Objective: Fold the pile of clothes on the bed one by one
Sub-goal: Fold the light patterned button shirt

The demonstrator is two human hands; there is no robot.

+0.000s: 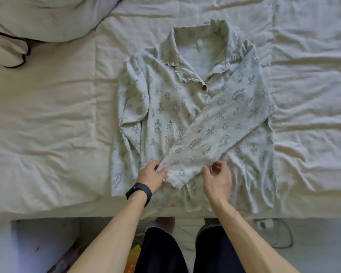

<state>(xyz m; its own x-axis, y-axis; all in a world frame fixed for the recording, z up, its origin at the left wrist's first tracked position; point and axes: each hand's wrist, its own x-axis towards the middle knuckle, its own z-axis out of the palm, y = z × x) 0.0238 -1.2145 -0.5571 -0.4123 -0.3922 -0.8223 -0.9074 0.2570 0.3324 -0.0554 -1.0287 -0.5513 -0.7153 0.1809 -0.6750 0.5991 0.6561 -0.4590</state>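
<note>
A pale green patterned shirt [171, 107] with a collar and a brown button lies front up on the bed, collar away from me. Its right sleeve [220, 133] is folded diagonally across the front, cuff toward me. My left hand [153, 177], with a dark band on the wrist, pinches the left corner of that cuff. My right hand [218, 178] pinches the cuff's right edge with thumb and fingertips. The shirt's left sleeve is folded in along the left side.
The bed [47, 134] is covered with a wrinkled off-white sheet. A white garment with dark trim [6, 50] lies at the far left beside a pillow [53, 18]. The bed's near edge runs just below the shirt hem; cables [282, 233] lie on the floor.
</note>
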